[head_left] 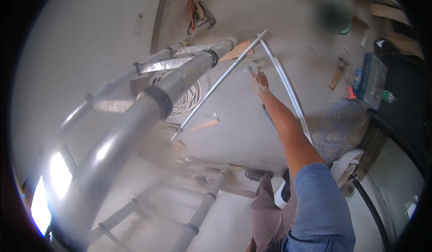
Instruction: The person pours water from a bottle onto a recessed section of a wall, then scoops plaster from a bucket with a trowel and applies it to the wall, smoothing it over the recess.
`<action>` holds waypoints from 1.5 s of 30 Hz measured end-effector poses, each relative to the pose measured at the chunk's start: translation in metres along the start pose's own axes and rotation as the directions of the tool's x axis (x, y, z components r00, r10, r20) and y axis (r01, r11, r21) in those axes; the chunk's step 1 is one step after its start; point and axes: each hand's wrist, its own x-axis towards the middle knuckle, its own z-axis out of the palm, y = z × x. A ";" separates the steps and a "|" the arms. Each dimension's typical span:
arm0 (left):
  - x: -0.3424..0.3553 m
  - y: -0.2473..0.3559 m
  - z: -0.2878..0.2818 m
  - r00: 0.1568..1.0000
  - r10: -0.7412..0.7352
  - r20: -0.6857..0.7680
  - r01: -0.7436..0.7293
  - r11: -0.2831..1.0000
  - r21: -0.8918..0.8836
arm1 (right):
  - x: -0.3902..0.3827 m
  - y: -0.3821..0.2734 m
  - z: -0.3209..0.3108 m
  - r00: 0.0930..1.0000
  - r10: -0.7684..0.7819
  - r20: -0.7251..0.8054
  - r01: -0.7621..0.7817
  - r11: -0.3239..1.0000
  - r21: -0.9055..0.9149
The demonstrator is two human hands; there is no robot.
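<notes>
My right hand [259,82] reaches out over the grey floor, its arm in a blue short sleeve. Its fingers are closed on a small, pale, translucent greenish thing [251,67], whose kind I cannot make out. On either side of this hand lie thin white pipes: a single pipe [220,82] to the left and a pair of pipes [284,79] to the right, nearly meeting at their far ends. Only a dark sliver of what seems to be my left hand [251,245] shows at the lower edge, beside my thigh; its fingers are hidden.
A metal telescopic ladder [168,90] rises close on the left. Behind it are a coil of white cable [191,97] and a wooden board [236,50]. Tools [198,14] lie far back; a hammer [338,73] and a blue tube [357,79] lie right, near clear plastic [342,121].
</notes>
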 end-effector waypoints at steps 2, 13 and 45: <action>0.001 0.032 0.011 1.000 0.020 -0.025 -0.020 1.000 0.006 | 0.043 0.005 0.017 0.994 -0.072 0.082 0.082 0.988 -0.132; 0.013 0.020 0.013 0.966 0.240 -0.097 -0.244 0.969 -0.028 | -0.097 -0.033 0.057 0.939 -0.290 0.184 0.183 0.876 0.447; -0.062 -0.242 -0.312 0.181 0.334 -0.925 -0.941 -0.214 -0.261 | -0.775 -0.629 -0.467 0.300 -0.908 -0.294 0.946 0.244 0.214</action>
